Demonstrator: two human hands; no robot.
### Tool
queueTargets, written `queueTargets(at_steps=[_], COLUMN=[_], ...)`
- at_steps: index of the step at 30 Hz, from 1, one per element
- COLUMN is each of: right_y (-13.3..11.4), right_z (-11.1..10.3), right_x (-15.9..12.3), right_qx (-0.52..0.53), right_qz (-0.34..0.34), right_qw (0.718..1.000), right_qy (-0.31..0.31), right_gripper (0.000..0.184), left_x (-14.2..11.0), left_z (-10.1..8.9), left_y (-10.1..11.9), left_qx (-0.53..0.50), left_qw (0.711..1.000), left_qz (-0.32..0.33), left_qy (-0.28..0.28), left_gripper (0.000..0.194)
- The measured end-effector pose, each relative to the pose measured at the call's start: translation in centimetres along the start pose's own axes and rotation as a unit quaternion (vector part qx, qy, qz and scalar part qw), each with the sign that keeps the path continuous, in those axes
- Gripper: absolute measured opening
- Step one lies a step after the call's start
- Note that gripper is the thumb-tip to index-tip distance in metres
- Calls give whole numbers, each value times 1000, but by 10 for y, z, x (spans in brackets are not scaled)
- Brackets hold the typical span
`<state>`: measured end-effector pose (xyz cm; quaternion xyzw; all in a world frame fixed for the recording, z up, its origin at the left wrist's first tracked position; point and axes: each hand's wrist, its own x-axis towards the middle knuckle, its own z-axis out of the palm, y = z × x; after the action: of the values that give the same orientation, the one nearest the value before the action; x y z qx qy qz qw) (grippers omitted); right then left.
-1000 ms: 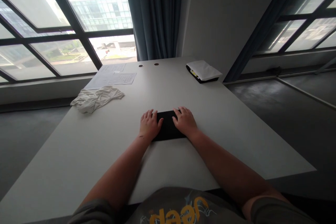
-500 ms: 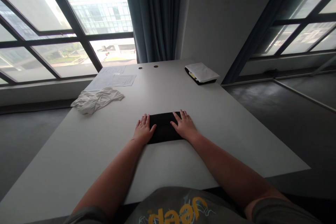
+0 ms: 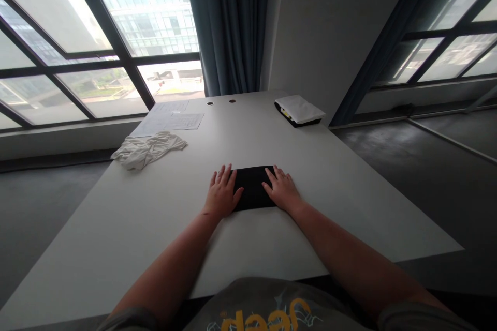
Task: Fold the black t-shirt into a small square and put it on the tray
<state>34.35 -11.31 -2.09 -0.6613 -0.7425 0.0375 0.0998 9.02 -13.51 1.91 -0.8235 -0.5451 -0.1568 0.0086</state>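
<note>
A flat black rectangle (image 3: 253, 189), which looks like folded cloth, lies on the white table in front of me. My left hand (image 3: 223, 191) rests palm down over its left end, fingers stretched out and the thumb lying on the black surface. At the opposite end my right hand (image 3: 282, 189) lies flat too, fingers spread and pointing away from me. Both hands hide the ends of the black piece, so its full width cannot be seen.
The white table (image 3: 163, 238) stretches away from me. On its left lie a crumpled whitish cloth (image 3: 149, 150) and printed sheets of paper (image 3: 186, 121). A white-and-black folded bundle (image 3: 300, 108) sits at the far right, near two round holes in the tabletop.
Both hands have shifted slightly to the right over the black piece, and the left one covers more of its left end. The whole view has also moved a little.
</note>
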Motion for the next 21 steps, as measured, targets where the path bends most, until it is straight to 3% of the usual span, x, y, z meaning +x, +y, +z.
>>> queueTargets(at_steps=[5,9,13,18,21], right_y=[6,12,13,16,16], right_z=[2,5,2,-3,-5], right_x=[3,3,5,13,16], right_qx=[2,4,26,105,178], right_qz=[-4,6,0,-47,-98], right_qw=[1000,1000,1000,993,979], right_qy=[-5,17,14,14,6], right_gripper=[67,64,62,56,48], left_x=[29,29,20,8,7], left_z=[26,35,28,8,-8], left_y=[34,26,1,-24,-27], left_qx=[-24,-38,-52,-37,25], left_qw=[998,995,989,993,989], left_qz=[-26,-61,-122,-86,-119], left_qy=[-49,-65,-68,-75,-81], left_gripper=[67,61,60,54,46])
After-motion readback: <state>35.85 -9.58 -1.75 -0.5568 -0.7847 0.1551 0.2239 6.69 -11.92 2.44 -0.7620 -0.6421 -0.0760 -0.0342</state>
